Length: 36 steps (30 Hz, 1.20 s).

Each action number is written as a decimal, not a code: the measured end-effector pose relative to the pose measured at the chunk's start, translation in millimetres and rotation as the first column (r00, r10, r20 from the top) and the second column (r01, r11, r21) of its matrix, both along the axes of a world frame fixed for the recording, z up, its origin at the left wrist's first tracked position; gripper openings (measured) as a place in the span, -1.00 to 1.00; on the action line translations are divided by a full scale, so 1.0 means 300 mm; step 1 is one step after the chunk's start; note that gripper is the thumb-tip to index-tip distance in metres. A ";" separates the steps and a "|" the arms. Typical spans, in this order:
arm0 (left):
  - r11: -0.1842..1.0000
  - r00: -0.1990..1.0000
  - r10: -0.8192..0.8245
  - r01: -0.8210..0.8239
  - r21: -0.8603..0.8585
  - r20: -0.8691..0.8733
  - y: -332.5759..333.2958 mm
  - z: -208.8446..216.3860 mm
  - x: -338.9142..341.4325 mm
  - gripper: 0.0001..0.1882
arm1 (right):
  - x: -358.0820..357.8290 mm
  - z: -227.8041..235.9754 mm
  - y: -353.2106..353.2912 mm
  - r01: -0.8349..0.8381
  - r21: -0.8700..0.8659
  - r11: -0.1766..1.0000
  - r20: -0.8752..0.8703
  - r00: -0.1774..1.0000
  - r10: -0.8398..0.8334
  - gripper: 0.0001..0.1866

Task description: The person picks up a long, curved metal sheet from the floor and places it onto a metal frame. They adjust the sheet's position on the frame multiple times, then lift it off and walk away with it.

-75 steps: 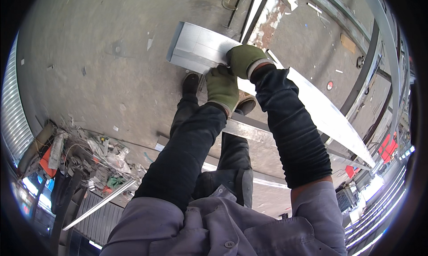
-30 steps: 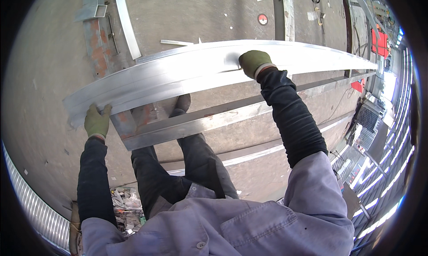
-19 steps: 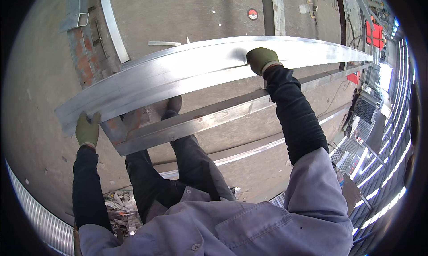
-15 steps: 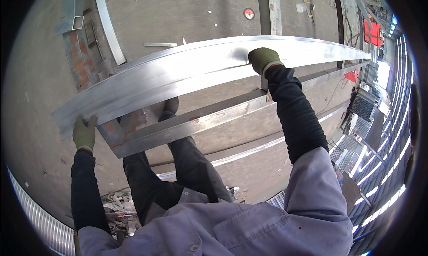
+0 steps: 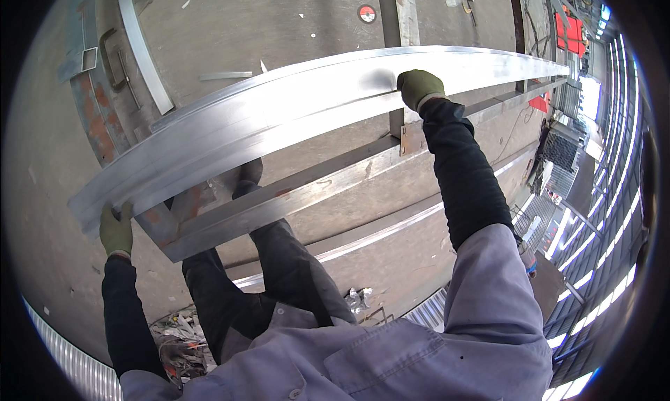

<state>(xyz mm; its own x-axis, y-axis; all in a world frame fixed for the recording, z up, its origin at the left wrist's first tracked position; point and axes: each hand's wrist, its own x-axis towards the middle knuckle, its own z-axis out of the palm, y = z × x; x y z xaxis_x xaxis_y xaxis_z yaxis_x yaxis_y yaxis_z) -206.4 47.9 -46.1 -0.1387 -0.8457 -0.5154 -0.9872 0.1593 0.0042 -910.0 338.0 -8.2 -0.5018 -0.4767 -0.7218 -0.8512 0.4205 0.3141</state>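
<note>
Across us, we clamp our fingers on the long panel: left hand at its left end, right hand farther along.

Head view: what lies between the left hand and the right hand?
The head view shows the long silver panel spanning the stretch between the left hand and the right hand.

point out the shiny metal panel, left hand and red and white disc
Shiny metal panel (image 5: 279, 108), head view: its broad upper face.
Left hand (image 5: 115, 232), head view: its gloved middle.
Red and white disc (image 5: 367, 13), head view: near its centre.
</note>
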 end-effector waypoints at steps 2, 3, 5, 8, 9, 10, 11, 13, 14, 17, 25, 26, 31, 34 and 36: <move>0.998 0.999 0.000 -0.002 0.056 0.048 -0.009 0.004 -0.004 -0.21 | -0.022 0.001 0.023 0.029 -0.017 0.999 -0.028 0.999 -0.029 -0.76; 0.998 0.999 0.002 -0.005 0.055 0.044 -0.009 -0.001 -0.001 -0.21 | -0.034 -0.002 0.034 0.043 -0.027 0.999 -0.042 0.998 -0.044 -0.76; 0.999 0.999 0.008 -0.010 0.050 0.038 -0.010 -0.005 0.004 -0.21 | -0.057 -0.009 0.057 0.085 -0.029 0.996 -0.070 0.994 -0.087 -0.76; 0.999 1.000 -0.020 0.019 -0.026 -0.017 0.003 -0.013 0.010 -0.29 | -0.093 -0.018 0.091 0.131 -0.042 0.990 -0.095 0.986 -0.134 -0.75; 1.000 1.000 -0.018 0.018 -0.017 -0.012 0.003 -0.013 0.013 -0.29 | -0.103 -0.021 0.100 0.143 -0.049 0.988 -0.099 0.984 -0.148 -0.75; 1.000 1.000 -0.016 0.016 -0.009 -0.006 0.001 -0.012 0.018 -0.29 | -0.112 -0.025 0.107 0.149 -0.055 0.987 -0.113 0.981 -0.154 -0.75; 1.000 1.000 -0.015 0.015 0.001 -0.004 0.000 -0.013 0.014 -0.29 | -0.124 -0.033 0.118 0.155 -0.061 0.986 -0.130 0.978 -0.162 -0.75; 1.000 1.000 -0.019 0.019 0.018 0.004 -0.003 -0.015 0.007 -0.29 | -0.152 -0.037 0.145 0.174 -0.063 0.983 -0.156 0.971 -0.182 -0.75; 1.000 1.000 -0.019 0.019 0.024 0.010 -0.003 -0.015 0.011 -0.29 | -0.160 -0.036 0.146 0.185 -0.064 0.981 -0.161 0.968 -0.193 -0.74; 0.999 0.999 -0.032 0.032 -0.022 0.000 -0.003 -0.022 0.016 -0.30 | -0.172 -0.027 0.158 0.214 -0.062 0.975 -0.187 0.957 -0.222 -0.73; 0.997 0.992 -0.081 0.082 -0.013 0.092 -0.036 -0.027 0.056 -0.36 | 0.165 0.096 0.434 0.455 -0.569 0.685 -0.057 0.809 -0.585 -0.68; 0.996 0.989 -0.090 0.090 0.008 0.114 -0.034 -0.024 0.039 -0.35 | 0.234 0.116 0.526 0.426 -0.511 0.746 -0.075 0.843 -0.532 -0.67; 0.858 0.886 -0.463 0.452 -0.243 0.010 0.049 -0.001 -0.018 -0.55 | 0.678 0.179 0.983 0.567 -0.375 0.733 0.022 0.796 -0.605 -0.68; 0.708 0.759 -0.651 0.610 -0.356 0.003 0.058 -0.010 0.006 -0.64 | 0.928 0.291 1.148 0.637 -0.355 0.684 0.054 0.745 -0.665 -0.75; 0.596 0.660 -0.751 0.692 -0.408 0.024 0.038 -0.045 0.037 -0.66 | 1.074 0.338 1.283 0.711 -0.348 0.611 0.060 0.668 -0.742 -0.72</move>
